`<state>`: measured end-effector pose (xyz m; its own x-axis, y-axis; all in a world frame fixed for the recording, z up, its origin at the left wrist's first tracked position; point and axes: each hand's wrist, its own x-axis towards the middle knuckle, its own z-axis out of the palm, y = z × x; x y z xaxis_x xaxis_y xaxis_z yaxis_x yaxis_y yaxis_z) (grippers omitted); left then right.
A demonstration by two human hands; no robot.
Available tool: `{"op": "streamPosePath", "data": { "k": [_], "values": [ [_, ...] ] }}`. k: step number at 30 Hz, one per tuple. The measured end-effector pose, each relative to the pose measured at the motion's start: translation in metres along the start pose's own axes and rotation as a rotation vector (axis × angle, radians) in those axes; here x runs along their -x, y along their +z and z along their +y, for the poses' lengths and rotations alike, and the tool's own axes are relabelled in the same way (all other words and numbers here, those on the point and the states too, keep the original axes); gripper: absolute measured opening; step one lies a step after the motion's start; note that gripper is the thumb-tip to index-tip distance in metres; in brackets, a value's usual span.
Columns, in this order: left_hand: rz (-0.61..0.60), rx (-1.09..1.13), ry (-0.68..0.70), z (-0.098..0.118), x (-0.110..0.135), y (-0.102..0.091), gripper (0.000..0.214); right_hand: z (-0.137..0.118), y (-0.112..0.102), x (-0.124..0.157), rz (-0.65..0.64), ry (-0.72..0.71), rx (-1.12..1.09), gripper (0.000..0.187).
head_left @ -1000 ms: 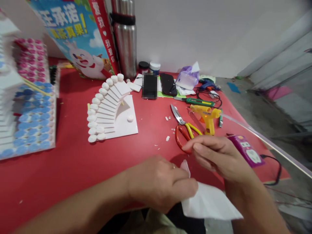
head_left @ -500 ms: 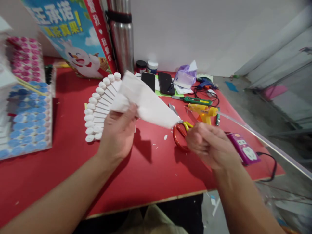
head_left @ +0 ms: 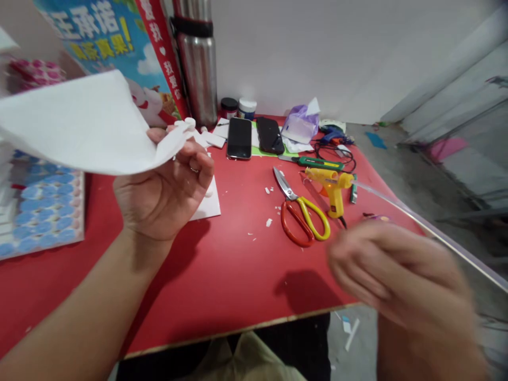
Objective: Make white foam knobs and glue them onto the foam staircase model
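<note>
My left hand (head_left: 162, 190) is raised over the red table (head_left: 238, 275) and pinches one corner of a large white sheet (head_left: 79, 124), which droops off to the left. The sheet and hand cover most of a white foam staircase model (head_left: 208, 201). My right hand (head_left: 392, 270) hovers low at the table's front right corner, smeared by motion, so its fingers cannot be read. Red and yellow scissors (head_left: 301, 211) lie just left of it, and a yellow glue gun (head_left: 331, 185) stands behind them.
At the back stand a steel flask (head_left: 196, 63), a printed box (head_left: 119, 47), two small jars (head_left: 238, 107), a phone (head_left: 238, 137), a black case (head_left: 270, 135) and a tissue pack (head_left: 302, 124). A blue-dotted model (head_left: 43, 206) sits at the left. The floor drops off at right.
My left hand has lifted the white sheet from the table's front edge up and to the left. My right hand has pulled back from the scissors toward the front right corner.
</note>
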<state>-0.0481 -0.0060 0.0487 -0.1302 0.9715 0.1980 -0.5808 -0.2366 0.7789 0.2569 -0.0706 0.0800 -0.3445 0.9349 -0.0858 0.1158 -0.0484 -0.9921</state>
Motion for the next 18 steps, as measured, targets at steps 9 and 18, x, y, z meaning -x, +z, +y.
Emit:
{"op": "streamPosePath", "data": {
  "k": [9,18],
  "values": [
    [0.074,0.231,-0.058,0.0,0.008,0.019,0.014,0.005,0.108,-0.092,-0.355,0.051,-0.276,0.049],
    [0.037,0.023,-0.041,0.0,0.003,0.004,0.009,0.001,0.079,-0.071,-0.264,0.039,0.042,0.022]
  ]
}}
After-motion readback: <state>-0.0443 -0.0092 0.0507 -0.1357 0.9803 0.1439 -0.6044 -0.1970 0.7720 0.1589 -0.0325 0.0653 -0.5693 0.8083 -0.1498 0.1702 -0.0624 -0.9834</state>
